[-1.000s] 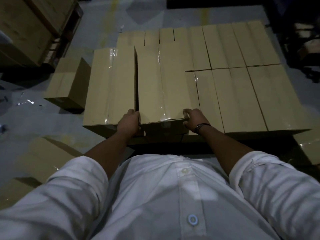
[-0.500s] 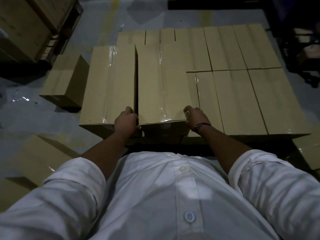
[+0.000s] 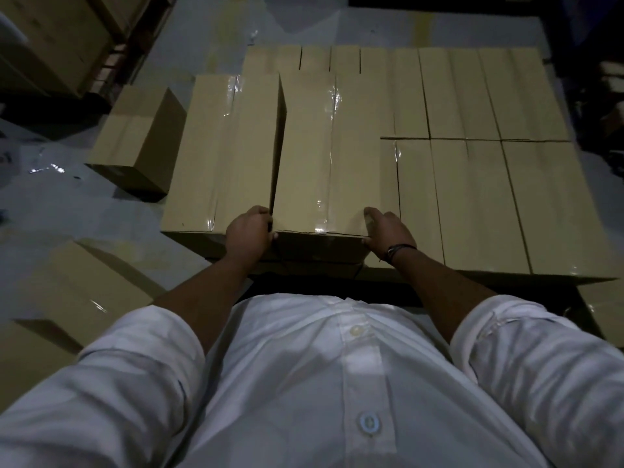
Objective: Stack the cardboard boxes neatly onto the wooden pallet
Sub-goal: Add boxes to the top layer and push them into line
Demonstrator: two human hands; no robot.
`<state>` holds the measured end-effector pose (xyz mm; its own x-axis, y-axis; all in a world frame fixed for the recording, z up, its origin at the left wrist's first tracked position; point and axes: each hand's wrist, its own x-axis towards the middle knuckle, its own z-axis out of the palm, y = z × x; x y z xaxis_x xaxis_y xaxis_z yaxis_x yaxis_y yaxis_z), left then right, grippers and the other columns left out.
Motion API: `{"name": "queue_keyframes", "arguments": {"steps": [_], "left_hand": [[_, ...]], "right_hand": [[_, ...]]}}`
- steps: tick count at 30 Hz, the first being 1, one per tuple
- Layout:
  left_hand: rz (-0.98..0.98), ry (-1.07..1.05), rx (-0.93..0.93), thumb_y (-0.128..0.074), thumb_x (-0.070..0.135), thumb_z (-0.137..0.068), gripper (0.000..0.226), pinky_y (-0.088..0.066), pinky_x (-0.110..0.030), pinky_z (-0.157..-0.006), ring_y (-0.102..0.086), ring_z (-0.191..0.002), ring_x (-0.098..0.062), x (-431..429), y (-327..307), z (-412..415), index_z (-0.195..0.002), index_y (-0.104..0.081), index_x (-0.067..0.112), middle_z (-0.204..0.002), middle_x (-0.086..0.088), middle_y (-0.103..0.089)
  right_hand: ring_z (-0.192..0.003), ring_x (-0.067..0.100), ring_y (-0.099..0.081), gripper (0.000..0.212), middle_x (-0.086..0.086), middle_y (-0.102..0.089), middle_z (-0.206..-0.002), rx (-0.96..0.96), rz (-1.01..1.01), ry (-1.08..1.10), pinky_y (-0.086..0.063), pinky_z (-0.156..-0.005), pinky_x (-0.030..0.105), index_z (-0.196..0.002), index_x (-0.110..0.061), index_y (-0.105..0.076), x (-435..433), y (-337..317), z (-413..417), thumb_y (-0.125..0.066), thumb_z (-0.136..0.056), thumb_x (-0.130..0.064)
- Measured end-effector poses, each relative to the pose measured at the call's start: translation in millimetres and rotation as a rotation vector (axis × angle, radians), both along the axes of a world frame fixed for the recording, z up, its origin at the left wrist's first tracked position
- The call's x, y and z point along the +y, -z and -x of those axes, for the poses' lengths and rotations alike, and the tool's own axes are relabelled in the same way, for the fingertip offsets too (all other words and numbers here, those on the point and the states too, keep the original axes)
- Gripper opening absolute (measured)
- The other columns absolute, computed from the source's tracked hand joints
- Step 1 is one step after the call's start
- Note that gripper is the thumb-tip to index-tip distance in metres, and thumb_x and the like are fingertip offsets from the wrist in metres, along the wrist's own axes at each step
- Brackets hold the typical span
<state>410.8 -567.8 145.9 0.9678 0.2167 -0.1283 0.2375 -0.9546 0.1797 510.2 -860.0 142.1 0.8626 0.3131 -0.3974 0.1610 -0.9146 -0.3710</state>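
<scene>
While I lean over the load, the grey floor (image 3: 189, 25) spreads dimly around it, with shreds of shiny tape lying off to the left. On it sits the bottom layer (image 3: 479, 204) of cardboard boxes, long cartons packed side by side in two rows. The wooden pallet beneath them is hidden from me.

My white shirt (image 3: 320, 383) fills the near part of the view, sleeves rolled above both forearms.

Two more cartons lie on top of the bottom layer. The left box (image 3: 219, 153) runs along the layer's left edge. The middle box (image 3: 320, 153) lies just beside it, its near end at the layer's near edge, with a thin dark gap between the two. Clear tape shines down the length of each lid.

A tall stack of cartons (image 3: 44, 35) stands at the far left. One loose box (image 3: 135, 140) rests on the floor beside the layer's left edge, and another carton (image 3: 74, 292) lies near my left elbow.

My left hand (image 3: 248, 236) grips the middle box at its near left corner, fingers curled into the gap. My right hand (image 3: 388, 231) grips the near right corner, fingers over the top edge and thumb against the end face. A dark wristband (image 3: 400, 248) circles my right wrist.
</scene>
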Motion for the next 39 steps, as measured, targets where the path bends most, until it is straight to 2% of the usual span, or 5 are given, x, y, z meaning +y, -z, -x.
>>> {"name": "queue_keyframes", "arguments": {"steps": [6, 11, 22, 29, 39], "left_hand": [[0.001, 0.021, -0.028, -0.077, 0.023, -0.085, 0.007, -0.056, -0.033, -0.07, -0.067, -0.087, -0.02, 1, -4, 10, -0.088, -0.075, 0.017, -0.113, 0.005, -0.072], [0.006, 0.02, -0.008, -0.077, 0.024, -0.086, 0.015, -0.056, -0.033, -0.075, -0.069, -0.101, -0.023, -5, -8, 13, -0.099, -0.076, 0.017, -0.137, 0.007, -0.064], [0.161, -0.052, 0.239, -0.065, 0.037, -0.078, 0.018, -0.055, -0.034, -0.071, -0.067, -0.09, -0.027, 11, -38, -48, -0.086, -0.067, 0.021, -0.093, -0.003, -0.069], [0.119, 0.0, 0.347, -0.072, 0.046, -0.087, 0.084, -0.041, -0.049, -0.11, -0.034, -0.143, -0.037, 45, -23, -136, -0.154, -0.033, 0.015, -0.164, -0.013, -0.023], [0.066, 0.12, 0.413, -0.067, 0.071, -0.079, 0.123, -0.023, -0.049, -0.122, -0.004, -0.154, -0.038, 85, -17, -229, -0.161, 0.002, 0.013, -0.17, -0.006, 0.005]], "right_hand": [[-0.106, 0.038, -0.058, 0.065, 0.019, -0.053, -0.124, 0.002, 0.005, -0.062, -0.053, -0.088, 0.043, -0.146, -0.027, -0.039, 4, -1, 4, -0.069, -0.089, -0.02], [-0.108, 0.039, -0.057, 0.06, 0.019, -0.051, -0.121, 0.073, 0.01, -0.051, -0.049, -0.087, 0.039, -0.141, -0.021, -0.041, 10, -9, -1, -0.07, -0.088, -0.022], [-0.125, 0.04, -0.044, 0.051, 0.018, -0.034, -0.143, 0.11, 0.102, -0.029, -0.047, -0.096, 0.045, -0.128, -0.013, -0.049, 39, -28, -56, -0.067, -0.088, -0.039], [-0.131, 0.04, -0.04, 0.065, 0.017, -0.031, -0.152, 0.048, 0.117, -0.034, -0.041, -0.105, 0.047, -0.145, -0.016, -0.041, 84, -41, -155, -0.066, -0.09, -0.039], [-0.138, 0.039, -0.033, 0.074, 0.014, -0.029, -0.156, 0.001, 0.135, -0.136, -0.036, -0.11, 0.05, -0.149, -0.02, -0.037, 179, -53, -272, -0.067, -0.087, -0.048]]}}
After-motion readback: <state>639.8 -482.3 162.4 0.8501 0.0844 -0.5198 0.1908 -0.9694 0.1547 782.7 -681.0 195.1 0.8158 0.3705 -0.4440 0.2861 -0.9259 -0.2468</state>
